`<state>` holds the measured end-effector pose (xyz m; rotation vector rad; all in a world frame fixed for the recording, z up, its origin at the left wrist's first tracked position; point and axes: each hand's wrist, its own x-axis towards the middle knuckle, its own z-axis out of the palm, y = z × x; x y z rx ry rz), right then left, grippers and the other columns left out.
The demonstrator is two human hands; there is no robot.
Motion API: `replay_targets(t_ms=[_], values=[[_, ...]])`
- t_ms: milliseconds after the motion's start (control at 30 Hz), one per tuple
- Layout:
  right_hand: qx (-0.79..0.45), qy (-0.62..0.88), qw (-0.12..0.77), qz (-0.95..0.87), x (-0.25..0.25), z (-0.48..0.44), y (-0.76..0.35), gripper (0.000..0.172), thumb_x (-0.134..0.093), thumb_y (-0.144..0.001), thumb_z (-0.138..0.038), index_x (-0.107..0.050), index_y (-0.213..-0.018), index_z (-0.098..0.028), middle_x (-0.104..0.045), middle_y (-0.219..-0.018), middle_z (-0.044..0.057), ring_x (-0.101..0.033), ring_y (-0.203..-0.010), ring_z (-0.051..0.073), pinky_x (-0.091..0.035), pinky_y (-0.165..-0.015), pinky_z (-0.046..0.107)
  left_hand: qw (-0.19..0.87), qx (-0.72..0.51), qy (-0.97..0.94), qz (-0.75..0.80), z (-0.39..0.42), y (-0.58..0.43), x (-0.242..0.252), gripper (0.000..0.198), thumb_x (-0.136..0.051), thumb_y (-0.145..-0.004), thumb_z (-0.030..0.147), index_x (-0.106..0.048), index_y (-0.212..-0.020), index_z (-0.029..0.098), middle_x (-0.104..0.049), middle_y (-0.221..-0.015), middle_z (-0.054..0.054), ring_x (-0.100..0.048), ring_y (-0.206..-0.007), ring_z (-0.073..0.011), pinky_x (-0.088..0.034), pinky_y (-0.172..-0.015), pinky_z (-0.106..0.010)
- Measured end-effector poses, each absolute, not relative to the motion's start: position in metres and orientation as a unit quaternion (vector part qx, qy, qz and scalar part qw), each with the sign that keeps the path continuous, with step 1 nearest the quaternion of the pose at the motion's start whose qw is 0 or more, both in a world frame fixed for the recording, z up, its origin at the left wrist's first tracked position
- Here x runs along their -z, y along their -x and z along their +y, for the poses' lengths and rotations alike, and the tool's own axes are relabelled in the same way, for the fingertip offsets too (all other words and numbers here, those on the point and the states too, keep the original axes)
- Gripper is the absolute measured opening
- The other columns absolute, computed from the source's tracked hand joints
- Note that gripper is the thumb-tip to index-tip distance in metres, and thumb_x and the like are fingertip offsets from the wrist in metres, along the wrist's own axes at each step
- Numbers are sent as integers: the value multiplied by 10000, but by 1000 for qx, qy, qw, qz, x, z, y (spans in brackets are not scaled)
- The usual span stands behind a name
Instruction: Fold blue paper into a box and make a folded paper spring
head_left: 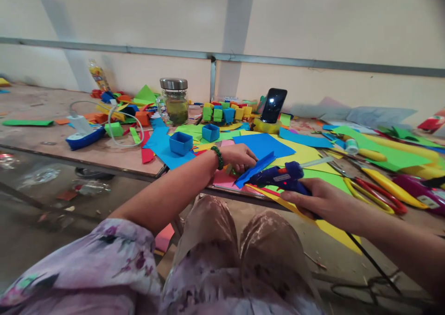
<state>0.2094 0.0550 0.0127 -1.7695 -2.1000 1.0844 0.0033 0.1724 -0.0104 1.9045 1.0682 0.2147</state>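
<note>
My right hand is wrapped round the handle of a dark blue hot glue gun, with a clear glue stick poking out of its back end. A small red light glows on the gun. Its nozzle points left, at a folded piece of blue paper. My left hand, wearing a green bead bracelet, pinches that paper near the table's front edge; some of its fingertips are hidden. Two open blue paper boxes stand beyond my left forearm. Under the hands lie pink, yellow and green sheets.
Red and yellow scissors lie at the right, near a purple object. A phone leans upright behind the paper. A glass tea jar, small coloured paper boxes and a power strip stand farther back. A cord hangs below the right arm.
</note>
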Motion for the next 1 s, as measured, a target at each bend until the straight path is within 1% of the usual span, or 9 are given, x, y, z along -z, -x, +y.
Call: replay_targets(t_ms=[167, 300, 500, 667, 800, 1000], values=[[-374, 573, 97, -723, -13, 49, -202, 550, -545, -729, -720, -461, -564, -202, -437, -460, -34, -339, -450, 89, -254, -440, 243, 449, -95, -774, 437, 172, -4, 12, 433, -538, -732, 193, -672, -1141, 143, -599, -635, 12, -535, -532, -63, -480, -515, -139], [-372, 581, 96, -717, -12, 47, -202, 552, -554, -716, -727, -451, -570, -205, -437, -459, -36, -341, -445, 89, -254, -442, 248, 446, -89, -774, 440, 171, -4, 11, 480, -541, -726, 179, -641, -1193, 132, -611, -658, 10, -544, -544, -68, -483, -517, -144], [-369, 583, 90, -719, -11, 49, -205, 562, -546, -715, -737, -459, -563, -204, -439, -444, -35, -344, -429, 86, -258, -435, 244, 436, -83, -777, 446, 170, -5, 10, 485, -523, -738, 175, -626, -1209, 127, -626, -688, 3, -559, -555, -67, -488, -530, -144], [-345, 604, 98, -712, -11, 53, -208, 585, -541, -672, -778, -461, -558, -210, -456, -442, -25, -363, -420, 96, -271, -424, 246, 439, -80, -781, 437, 168, -5, 8, 448, -515, -733, 173, -658, -1153, 112, -636, -682, 0, -563, -555, -74, -495, -546, -161], [-356, 589, 91, -720, -11, 49, -206, 577, -523, -703, -761, -460, -550, -208, -434, -437, -31, -343, -419, 91, -253, -429, 247, 434, -84, -777, 448, 170, -5, 9, 493, -527, -718, 182, -633, -1196, 122, -641, -664, 5, -557, -546, -79, -493, -543, -166], [-354, 588, 84, -723, -10, 46, -207, 568, -525, -718, -745, -448, -562, -205, -412, -449, -38, -335, -433, 91, -241, -433, 253, 435, -88, -783, 436, 173, -5, 13, 420, -539, -710, 200, -672, -1104, 139, -627, -656, 9, -554, -550, -77, -484, -534, -157]])
